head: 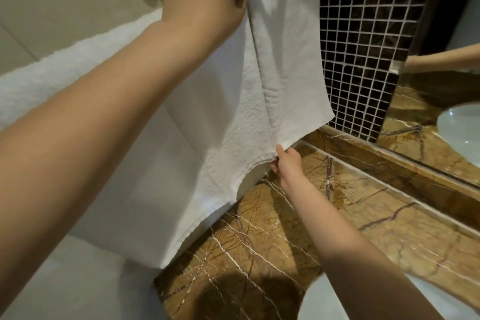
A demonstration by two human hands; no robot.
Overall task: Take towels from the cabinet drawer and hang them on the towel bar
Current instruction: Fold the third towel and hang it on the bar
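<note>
Your left hand (215,0), raised high, grips a fold of the white towel (285,60) near its top. Your right hand (287,161), well below it, pinches the bottom hem. The towel hangs spread between the two hands. Its upper edge runs out of frame, so the towel bar is not visible.

Left of the upper hand, a second white towel (57,73) appears to be draped. Below the lower hand is the marble desk (350,215), with the basin (324,304) nearer you.

Judgement: this towel looks hung and is being straightened. The drawer is out of view, so you cannot tell how many towels remain.
</note>
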